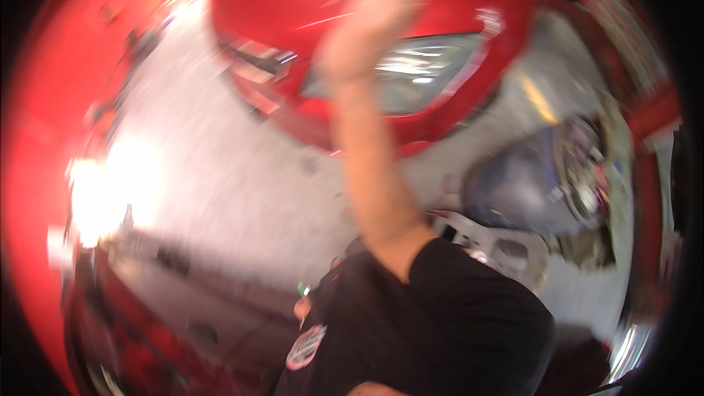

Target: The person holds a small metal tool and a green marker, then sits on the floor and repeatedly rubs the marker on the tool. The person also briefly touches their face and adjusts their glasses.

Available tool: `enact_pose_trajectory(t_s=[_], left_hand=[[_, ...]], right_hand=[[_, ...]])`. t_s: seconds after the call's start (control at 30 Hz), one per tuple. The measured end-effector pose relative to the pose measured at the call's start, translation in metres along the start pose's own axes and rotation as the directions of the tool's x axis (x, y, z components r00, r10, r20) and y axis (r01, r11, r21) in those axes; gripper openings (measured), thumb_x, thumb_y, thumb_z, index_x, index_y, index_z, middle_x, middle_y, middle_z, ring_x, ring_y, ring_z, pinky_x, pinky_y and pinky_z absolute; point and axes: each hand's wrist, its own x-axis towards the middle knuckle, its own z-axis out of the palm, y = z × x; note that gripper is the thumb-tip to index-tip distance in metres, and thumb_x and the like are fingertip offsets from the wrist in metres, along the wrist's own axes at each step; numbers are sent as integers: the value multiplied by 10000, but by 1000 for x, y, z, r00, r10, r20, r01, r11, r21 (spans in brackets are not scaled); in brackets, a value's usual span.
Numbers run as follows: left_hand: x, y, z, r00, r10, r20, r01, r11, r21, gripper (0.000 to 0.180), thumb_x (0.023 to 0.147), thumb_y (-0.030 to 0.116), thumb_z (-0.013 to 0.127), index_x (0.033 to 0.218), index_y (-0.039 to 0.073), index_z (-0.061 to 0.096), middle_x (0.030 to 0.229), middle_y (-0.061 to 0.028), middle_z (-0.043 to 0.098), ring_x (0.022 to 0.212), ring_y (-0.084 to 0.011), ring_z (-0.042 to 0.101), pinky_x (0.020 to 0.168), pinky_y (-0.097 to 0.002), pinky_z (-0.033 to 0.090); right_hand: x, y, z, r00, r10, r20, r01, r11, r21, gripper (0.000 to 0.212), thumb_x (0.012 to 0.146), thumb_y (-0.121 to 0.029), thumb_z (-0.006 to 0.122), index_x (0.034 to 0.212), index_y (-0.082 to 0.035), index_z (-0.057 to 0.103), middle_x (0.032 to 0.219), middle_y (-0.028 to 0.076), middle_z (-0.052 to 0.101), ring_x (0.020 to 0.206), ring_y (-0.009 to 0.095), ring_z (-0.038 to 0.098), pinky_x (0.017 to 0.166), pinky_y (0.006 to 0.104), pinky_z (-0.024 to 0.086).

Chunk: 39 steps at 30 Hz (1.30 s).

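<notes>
My right hand (389, 7) is raised high at the top of the view, its bare forearm stretched up and away from a black sleeve. Motion smears the fingers, so their shape and anything in them cannot be made out. Behind the hand and forearm is a shiny red car (257, 0) with a glossy pane (433, 66) and a lamp-like opening (257, 66) on its left. I cannot tell whether the hand touches the car. A small skin-coloured patch, perhaps part of my left hand (301, 308), shows beside my black shirt near something small and green; its fingers are mostly hidden.
A dark bin (506, 180) filled with mixed rubbish stands at the right. Closer in lies a grey panel (521, 253) with cut-outs. A glaring work light (95, 202) is at the left, before a red wall (44, 103). A dark red vehicle-like shape (161, 352) fills the lower left.
</notes>
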Motion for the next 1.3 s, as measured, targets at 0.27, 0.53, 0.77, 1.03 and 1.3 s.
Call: enact_pose_trajectory(t_s=[0.27, 0.53, 0.77, 1.03, 1.3], left_hand=[[18, 73, -38, 984, -167, 63, 177, 960, -219, 187, 855, 171, 684, 829, -7, 733, 587, -86, 661, 511, -175, 654, 483, -307, 526], [59, 49, -37, 971, -81, 225, 191, 830, -523, 169, 908, 186, 694, 854, 26, 700, 644, -52, 621, 492, -126, 535, 464, -272, 443], [18, 180, -137, 922, 107, 373, 276, 494, -825, 230, 1016, 188, 607, 1128, -5, 662, 866, -2, 618, 577, -45, 433, 491, -207, 343], [-55, 338, -226, 650, 567, 506, 367, 349, -862, 139, 1031, 143, 588, 1062, 15, 632, 1131, -116, 701, 573, -31, 453, 528, -203, 405], [-83, 364, -220, 567, 603, 562, 362, 430, -827, 126, 1040, 136, 562, 1038, 19, 608, 1149, -128, 684, 560, -26, 452, 513, -194, 412]], right_hand=[[-110, -220, 10, 578, -614, 537, -310, 444, 841, 683, 848, -539, 693, 1163, 57, 581, 1216, 266, 583, 1203, 432, 533, 999, 509, 445], [-231, -159, -40, 172, -559, 811, -616, 582, 531, 505, 879, -428, 695, 1057, 38, 617, 942, 241, 661, 950, 448, 627, 819, 524, 503], [-246, -31, -156, 210, 247, 946, -704, 709, -29, 338, 924, -275, 696, 1070, 30, 695, 978, 210, 710, 879, 329, 699, 740, 403, 543], [-197, -65, -165, 40, 371, 928, -930, 354, -102, 339, 1061, -225, 534, 1242, 33, 657, 1019, 76, 697, 988, 142, 651, 890, 292, 511], [-185, -59, -164, -41, 204, 978, -989, 132, -69, 391, 1078, -266, 510, 1244, 70, 622, 1058, 73, 680, 1000, 145, 641, 861, 303, 523]])
